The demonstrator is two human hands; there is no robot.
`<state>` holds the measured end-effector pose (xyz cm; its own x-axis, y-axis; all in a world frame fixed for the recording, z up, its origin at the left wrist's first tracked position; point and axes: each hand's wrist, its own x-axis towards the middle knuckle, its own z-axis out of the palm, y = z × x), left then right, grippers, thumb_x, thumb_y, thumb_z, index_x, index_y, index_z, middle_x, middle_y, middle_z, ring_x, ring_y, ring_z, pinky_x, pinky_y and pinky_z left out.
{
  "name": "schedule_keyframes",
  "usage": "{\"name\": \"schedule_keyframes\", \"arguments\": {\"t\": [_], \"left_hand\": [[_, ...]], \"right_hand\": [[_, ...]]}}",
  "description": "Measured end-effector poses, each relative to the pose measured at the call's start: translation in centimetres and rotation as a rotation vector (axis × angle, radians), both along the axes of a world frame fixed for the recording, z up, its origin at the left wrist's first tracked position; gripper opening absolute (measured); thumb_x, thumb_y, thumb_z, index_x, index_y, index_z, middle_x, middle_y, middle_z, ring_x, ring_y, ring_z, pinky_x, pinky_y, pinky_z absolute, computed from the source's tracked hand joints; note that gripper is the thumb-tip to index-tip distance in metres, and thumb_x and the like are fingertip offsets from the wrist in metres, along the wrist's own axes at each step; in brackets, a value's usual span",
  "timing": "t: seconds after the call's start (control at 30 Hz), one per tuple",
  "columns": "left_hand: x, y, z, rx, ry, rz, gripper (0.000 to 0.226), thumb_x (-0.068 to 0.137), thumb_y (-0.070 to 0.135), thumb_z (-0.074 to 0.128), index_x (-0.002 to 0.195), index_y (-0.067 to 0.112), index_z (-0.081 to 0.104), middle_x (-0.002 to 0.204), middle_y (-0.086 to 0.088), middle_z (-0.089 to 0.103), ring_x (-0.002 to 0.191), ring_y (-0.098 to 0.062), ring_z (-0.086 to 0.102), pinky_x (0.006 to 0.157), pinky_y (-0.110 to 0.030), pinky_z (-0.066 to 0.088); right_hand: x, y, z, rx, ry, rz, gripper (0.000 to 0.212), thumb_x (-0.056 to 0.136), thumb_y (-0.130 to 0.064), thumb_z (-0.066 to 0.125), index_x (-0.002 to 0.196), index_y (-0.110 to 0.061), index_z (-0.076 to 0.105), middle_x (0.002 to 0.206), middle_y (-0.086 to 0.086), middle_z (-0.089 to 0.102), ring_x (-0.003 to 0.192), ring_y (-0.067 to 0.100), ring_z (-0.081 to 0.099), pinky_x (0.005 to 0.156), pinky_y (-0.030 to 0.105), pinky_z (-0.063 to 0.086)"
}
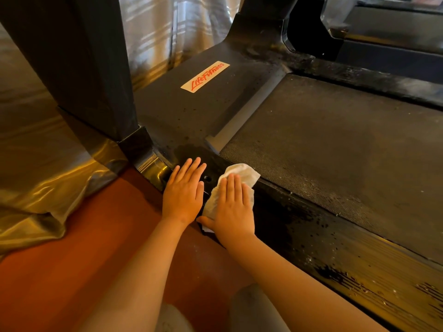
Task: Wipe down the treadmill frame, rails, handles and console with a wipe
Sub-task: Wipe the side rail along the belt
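A white wipe (pixel 242 174) lies on the treadmill's dark left side rail (pixel 311 231), near the foot of the upright. My right hand (pixel 233 207) presses flat on the wipe with straight fingers; part of the wipe shows beyond my fingertips and beside my thumb. Just to its left, my left hand (pixel 184 190) rests flat on the same rail with fingers straight, holding nothing. The rail looks wet and dark around both hands. The grey running belt (pixel 335 144) lies to the right.
A black upright post (pixel 79 68) rises at the left. The motor cover (pixel 191 109) carries a Life Fitness label (pixel 205 76). Shiny plastic sheeting (pixel 36 176) covers the floor at left; red flooring (pixel 96 248) lies under my arms. A curtain (pixel 172 27) hangs behind.
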<state>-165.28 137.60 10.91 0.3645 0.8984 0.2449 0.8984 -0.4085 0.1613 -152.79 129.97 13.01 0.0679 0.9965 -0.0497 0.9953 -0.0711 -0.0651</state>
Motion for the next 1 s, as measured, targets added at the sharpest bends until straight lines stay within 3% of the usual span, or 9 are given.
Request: {"name": "schedule_keyframes", "arguments": {"t": [0.17, 0.37, 0.6, 0.77, 0.9, 1.0], "left_hand": [[0.1, 0.0, 0.0, 0.005, 0.015, 0.025, 0.059, 0.097, 0.038, 0.011, 0.146, 0.02, 0.039, 0.155, 0.0, 0.033, 0.146, -0.018, 0.023, 0.119, -0.038, 0.014], [0.1, 0.0, 0.0, -0.004, 0.011, 0.025, 0.06, 0.097, 0.037, 0.01, 0.147, 0.021, 0.037, 0.156, 0.0, 0.03, 0.147, -0.017, 0.019, 0.12, -0.037, 0.012], [0.2, -0.2, 0.0, 0.004, -0.022, 0.03, 0.057, 0.097, 0.035, 0.013, 0.146, 0.02, 0.039, 0.156, 0.0, 0.032, 0.146, -0.017, 0.021, 0.12, -0.037, 0.012], [0.1, -0.1, 0.0, 0.007, -0.017, 0.022, 0.059, 0.097, 0.036, 0.012, 0.146, 0.019, 0.039, 0.155, -0.001, 0.032, 0.146, -0.018, 0.022, 0.119, -0.036, 0.01], [0.1, -0.2, 0.0, 0.009, -0.013, 0.017, 0.058, 0.097, 0.036, 0.012, 0.147, 0.019, 0.038, 0.156, -0.001, 0.032, 0.147, -0.018, 0.021, 0.119, -0.035, 0.009], [0.0, -0.2, 0.0, -0.004, -0.028, 0.015, 0.059, 0.097, 0.037, 0.011, 0.148, 0.021, 0.035, 0.157, 0.001, 0.028, 0.147, -0.015, 0.016, 0.12, -0.034, 0.006]], "right_hand": [[1.6, 0.2, 1.8, -0.159, 0.109, 0.057, 0.119, 0.077, -0.084, 0.036, 0.148, -0.006, -0.02, 0.153, 0.011, -0.031, 0.142, 0.027, -0.029, 0.113, 0.045, -0.019], [3.0, 1.3, 1.0, -0.123, 0.006, 0.217, 0.106, 0.086, -0.077, 0.031, 0.15, -0.006, -0.015, 0.158, 0.012, -0.022, 0.144, 0.026, -0.024, 0.118, 0.042, -0.014], [1.0, -0.4, -0.5, -0.053, -0.071, 0.038, 0.109, 0.085, -0.079, 0.023, 0.147, -0.001, -0.021, 0.155, 0.019, -0.026, 0.143, 0.032, -0.024, 0.114, 0.043, -0.018], [0.2, 1.1, -0.6, -0.068, -0.114, 0.047, 0.111, 0.084, -0.08, 0.022, 0.147, 0.002, -0.019, 0.155, 0.022, -0.025, 0.144, 0.035, -0.021, 0.116, 0.044, -0.014], [1.7, 0.2, -0.7, -0.061, -0.048, 0.102, 0.102, 0.085, -0.078, 0.009, 0.148, -0.002, -0.016, 0.157, 0.017, -0.021, 0.145, 0.031, -0.02, 0.117, 0.042, -0.015], [3.8, -2.2, -1.1, 0.03, 0.009, 0.11, 0.099, 0.082, -0.072, -0.008, 0.152, -0.001, -0.002, 0.159, 0.018, -0.008, 0.147, 0.031, -0.01, 0.118, 0.043, -0.008]]}}
